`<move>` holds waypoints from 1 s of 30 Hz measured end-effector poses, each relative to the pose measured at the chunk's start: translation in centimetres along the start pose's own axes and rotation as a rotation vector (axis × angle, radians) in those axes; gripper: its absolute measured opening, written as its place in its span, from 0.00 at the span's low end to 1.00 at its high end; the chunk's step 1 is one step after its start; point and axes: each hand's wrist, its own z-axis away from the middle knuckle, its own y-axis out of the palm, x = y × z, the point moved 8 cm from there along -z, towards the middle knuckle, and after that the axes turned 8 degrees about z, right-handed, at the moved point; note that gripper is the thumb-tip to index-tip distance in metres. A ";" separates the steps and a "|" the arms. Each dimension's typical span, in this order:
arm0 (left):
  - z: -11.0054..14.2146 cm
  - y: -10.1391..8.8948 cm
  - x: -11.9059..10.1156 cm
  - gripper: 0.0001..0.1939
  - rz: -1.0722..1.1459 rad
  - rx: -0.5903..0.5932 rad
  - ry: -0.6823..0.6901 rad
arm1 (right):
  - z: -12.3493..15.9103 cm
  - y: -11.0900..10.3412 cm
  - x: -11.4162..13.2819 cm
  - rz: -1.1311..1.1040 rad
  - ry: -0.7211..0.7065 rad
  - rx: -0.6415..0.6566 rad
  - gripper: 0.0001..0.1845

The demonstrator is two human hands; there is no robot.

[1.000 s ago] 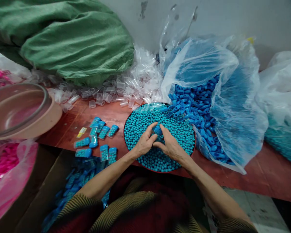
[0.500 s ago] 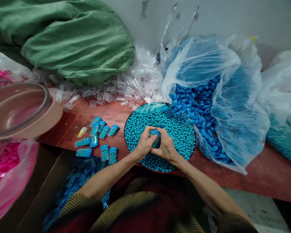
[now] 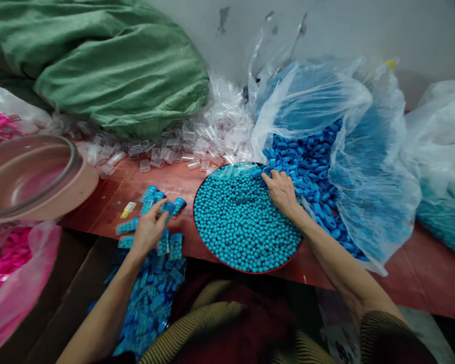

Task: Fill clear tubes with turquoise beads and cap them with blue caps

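Note:
My left hand [image 3: 150,230] is over the filled containers at left, thumb and forefinger closed around a small clear container with a blue cap [image 3: 169,207]. Similar containers [image 3: 176,245] full of turquoise beads lie around and under it on the red table. My right hand [image 3: 282,192] reaches over the far right rim of a round tray of turquoise beads [image 3: 246,227]. Its fingers are apart, with the tips at the loose blue caps [image 3: 307,177] spilling from a plastic bag. No object shows in that hand, though its fingertips are partly hidden.
Empty clear containers [image 3: 212,134] are heaped behind the tray, beside a large green sack [image 3: 121,71]. Pink basins [image 3: 87,184] stand at left. Below the table edge, more filled containers [image 3: 151,303] lie in a box. A bag of turquoise beads [image 3: 440,212] sits at far right.
Both hands were together over the beads around a blue-capped container. They have parted: my left hand moved left with it to the other containers, my right hand moved up-right to the caps.

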 end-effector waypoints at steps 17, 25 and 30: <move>0.3 17.7 -13.3 0.16 -0.227 0.338 0.333 | 2.1 1.0 1.1 -0.131 -0.051 -0.011 0.10; 0.5 18.9 -12.7 0.14 -0.277 0.330 0.303 | 3.1 0.2 3.9 -0.156 -0.094 0.148 0.12; -0.2 18.8 -12.8 0.13 -0.209 0.370 0.318 | 4.6 0.4 4.7 -0.163 -0.181 0.188 0.21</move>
